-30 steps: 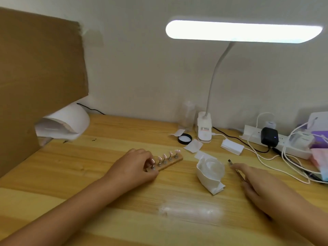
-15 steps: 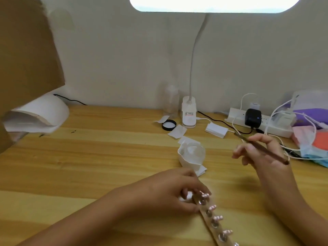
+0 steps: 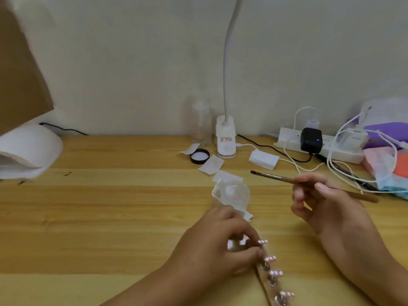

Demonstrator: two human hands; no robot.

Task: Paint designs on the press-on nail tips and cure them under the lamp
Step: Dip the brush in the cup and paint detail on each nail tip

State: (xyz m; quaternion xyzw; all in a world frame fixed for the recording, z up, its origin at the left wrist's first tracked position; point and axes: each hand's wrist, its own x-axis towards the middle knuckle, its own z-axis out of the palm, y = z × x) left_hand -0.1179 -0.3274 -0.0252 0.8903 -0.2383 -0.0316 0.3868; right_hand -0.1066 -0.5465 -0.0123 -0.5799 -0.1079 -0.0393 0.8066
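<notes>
A pale wooden striped table [image 3: 110, 217] fills the lower view and meets a plain off-white wall. A flat brown cardboard sheet [image 3: 19, 74] leans in at the far left, and just below it sits the white dome-shaped curing lamp [image 3: 28, 151], at the table's left edge and well apart from both hands. At the back centre stands the white clip-base desk lamp with a bendy neck [image 3: 225, 138], with a clear plastic bottle [image 3: 201, 124] just beside it on the left. A long white power strip [image 3: 331, 149] with a black plug adapter [image 3: 310, 140] and tangled white cables lies to the right, next to a heap of pink and blue face masks [image 3: 386, 175]. The left hand [image 3: 216, 250] has its fingers curled round the far end of a narrow wooden holder strip [image 3: 263, 281], which runs toward the bottom edge of the view. The right hand [image 3: 326, 206] is raised above the table, thumb and fingers pinching a thin brown-handled paintbrush [image 3: 276, 176] whose tip points left. A crumpled white tissue wad [image 3: 229, 193] lies between the hands and the desk lamp. Small white paper squares [image 3: 210, 164] and a round black lid [image 3: 199, 156] lie near the lamp base. The small pink press-on nail tips [image 3: 270, 259] sit in a row on pegs along the strip, just beside the left fingers.
</notes>
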